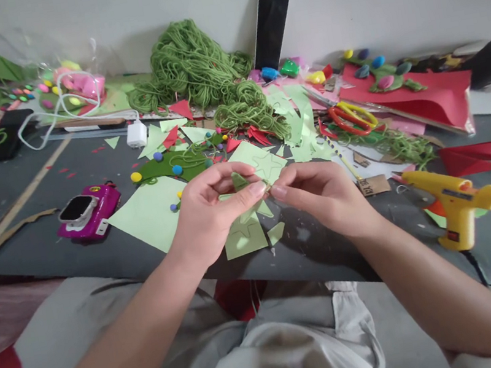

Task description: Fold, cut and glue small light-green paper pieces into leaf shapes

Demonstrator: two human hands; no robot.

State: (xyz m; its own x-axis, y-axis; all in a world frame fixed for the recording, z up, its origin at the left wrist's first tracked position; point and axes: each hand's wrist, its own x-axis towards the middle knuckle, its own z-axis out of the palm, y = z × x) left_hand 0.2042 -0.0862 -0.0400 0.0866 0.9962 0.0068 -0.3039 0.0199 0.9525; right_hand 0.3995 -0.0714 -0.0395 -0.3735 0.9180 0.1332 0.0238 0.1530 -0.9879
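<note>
Pinching a small pale-green paper cutout point(239, 180) between both hands, left hand point(213, 214) and right hand point(322, 196) meet fingertip to fingertip above the dark work mat point(40, 241) (glue gun point(456, 203) parked alongside, scissors point(349, 118) beyond).

We hold a small light-green paper piece point(239, 180) between both hands above the dark table point(40, 241). Our left hand point(210, 214) pinches it with thumb and forefinger; our right hand point(321, 193) meets it at the fingertips. Light-green paper scraps point(244, 237) lie just below. A yellow glue gun point(456, 203) rests to the right, a heap of green yarn point(194, 67) behind, and a pink device point(89, 212) to the left.
</note>
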